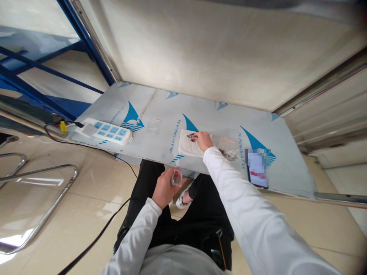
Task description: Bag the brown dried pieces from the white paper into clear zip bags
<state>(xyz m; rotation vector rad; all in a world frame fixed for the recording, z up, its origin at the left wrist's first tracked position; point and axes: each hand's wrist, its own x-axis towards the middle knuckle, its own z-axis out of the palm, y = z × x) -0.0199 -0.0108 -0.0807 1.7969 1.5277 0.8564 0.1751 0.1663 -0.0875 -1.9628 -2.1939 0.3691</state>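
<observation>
My left hand [164, 188] is below the table's front edge, its fingers closed around a small clear plastic bag [177, 178] whose mouth gapes upward. Over the table, my right hand [204, 141] has its fingertips pinched on small shiny metal parts [191, 136]; their exact kind is too small to tell. Those parts lie on a folded white cloth or tissue [187, 148]. Beside my right wrist is a larger clear zip bag [229, 143] with more metal bits inside, partly covered by my sleeve.
A white and blue power strip [113, 133] with a plugged-in black cable sits on the left of the film-covered table [149, 152]. Another small clear bag [153, 126] lies flat nearby. To the right is a phone [257, 168]. A metal chair frame [65, 168] stands at left.
</observation>
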